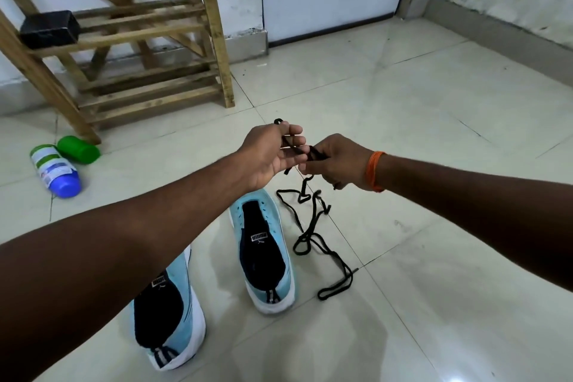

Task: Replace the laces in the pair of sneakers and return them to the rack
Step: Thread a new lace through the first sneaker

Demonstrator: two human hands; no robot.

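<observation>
Pale floor tiles (418, 121) carried both blue sneakers (263, 251), unlaced, side by side below the hands, with the wooden rack (139, 31) well apart behind. By the look of it, the black lace (313, 226) was being straightened before threading; next, a free tip needed finding for the front eyelets. The left hand (273, 153) pinched the lace, fingers half spread; the right hand (338, 161) curled round it, the rest trailing on the floor.

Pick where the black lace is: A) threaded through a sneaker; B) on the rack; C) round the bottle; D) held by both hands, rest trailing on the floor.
D: the left hand and right hand both hold the lace, and its rest trails on the floor.
</observation>
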